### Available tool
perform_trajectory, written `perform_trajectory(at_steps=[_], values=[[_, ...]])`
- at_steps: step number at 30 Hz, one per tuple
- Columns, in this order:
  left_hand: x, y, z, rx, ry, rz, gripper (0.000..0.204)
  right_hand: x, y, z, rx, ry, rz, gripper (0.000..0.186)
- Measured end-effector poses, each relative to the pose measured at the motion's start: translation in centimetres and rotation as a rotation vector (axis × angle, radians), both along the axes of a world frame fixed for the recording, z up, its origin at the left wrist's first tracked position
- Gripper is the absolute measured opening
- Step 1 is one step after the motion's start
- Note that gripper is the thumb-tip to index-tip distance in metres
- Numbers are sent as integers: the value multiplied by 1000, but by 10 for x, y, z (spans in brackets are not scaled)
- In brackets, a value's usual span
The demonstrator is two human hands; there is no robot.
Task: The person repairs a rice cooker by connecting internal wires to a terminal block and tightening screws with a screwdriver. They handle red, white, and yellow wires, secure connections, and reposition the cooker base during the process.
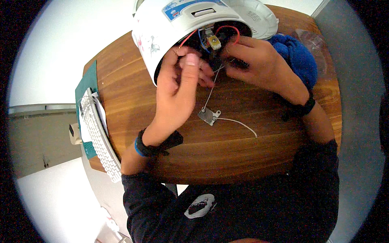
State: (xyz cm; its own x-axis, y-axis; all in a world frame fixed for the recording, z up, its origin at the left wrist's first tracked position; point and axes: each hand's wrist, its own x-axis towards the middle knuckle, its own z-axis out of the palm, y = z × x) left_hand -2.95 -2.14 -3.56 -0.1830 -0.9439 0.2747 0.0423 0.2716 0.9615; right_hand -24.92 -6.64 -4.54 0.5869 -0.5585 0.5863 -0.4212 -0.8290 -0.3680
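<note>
The white cooker (148, 38) lies tipped on the table (137, 109), open end toward the person. It looks bulky and slick — the rim (214, 20) probably holds best; the thin red wire (227, 26) seems fragile. Left hand (178, 87) curled, right hand (261, 65) bunched — whether either grips anything, I cannot tell.

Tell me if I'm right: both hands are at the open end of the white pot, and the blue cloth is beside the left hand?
Not quite: the head view shows the blue cloth beside the right hand, not the left hand. Both hands are indeed at the open end of the white pot.
</note>
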Motion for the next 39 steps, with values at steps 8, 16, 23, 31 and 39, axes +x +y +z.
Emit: perform_trajectory(at_steps=[8,16,23,31,39], values=[[4,-2,9,40,50,-130,36,1,1,-2,-19,-31,10,26],[-9,22,16,54,-203,-258,26,-2,-1,-1,36,-21,39,27],[-10,20,16,-249,-591,-423,13,-6,-3,-3,76,4,29,27],[-6,18,10,-261,-738,-446,13,-2,-5,-6,59,3,-10,26],[2,15,9,-245,-863,-338,19,3,-7,-10,14,-73,2,17]])
